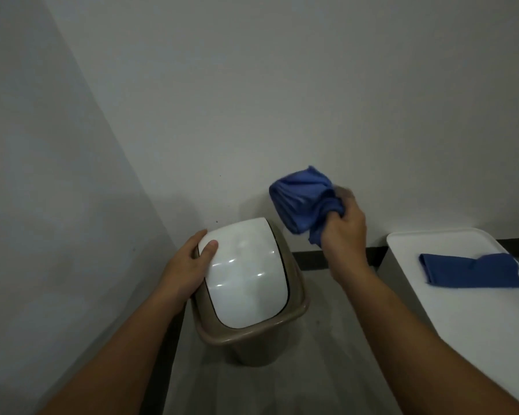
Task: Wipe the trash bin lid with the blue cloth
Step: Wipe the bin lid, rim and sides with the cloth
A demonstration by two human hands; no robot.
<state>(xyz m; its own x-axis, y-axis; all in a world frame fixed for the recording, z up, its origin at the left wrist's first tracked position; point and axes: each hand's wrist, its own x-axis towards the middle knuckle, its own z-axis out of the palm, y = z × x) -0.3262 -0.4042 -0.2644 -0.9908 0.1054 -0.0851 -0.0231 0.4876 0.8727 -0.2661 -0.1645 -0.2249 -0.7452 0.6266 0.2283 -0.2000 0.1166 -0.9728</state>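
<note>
Lid (246,272) white, glossy, domed, seated on tan bin (249,339); bin on grey floor (327,369) in a corner, close to left wall (57,205) and just in front of back wall (282,85). Dark seam visible between lid's right edge and bin rim. Bright glare streaks across middle of lid.

Left hand (189,265) pressed against lid's far left edge, thumb lying on top of the white surface, fingers wrapped round the rim side and mostly hidden. Partly open, bracing rather than closed tight.

Right hand (342,232) raised above and to the right of bin, clear of lid, fist closed round blue cloth (303,199). Cloth bunched, bulk puffing out left of the knuckles, a short tail hanging below the fist. Somewhat blurred, so exact finger positions unclear.

Second blue cloth (471,269) folded flat on white surface (447,324) at right, well apart from bin. Dark baseboard (312,260) along foot of back wall, between bin and white surface.
</note>
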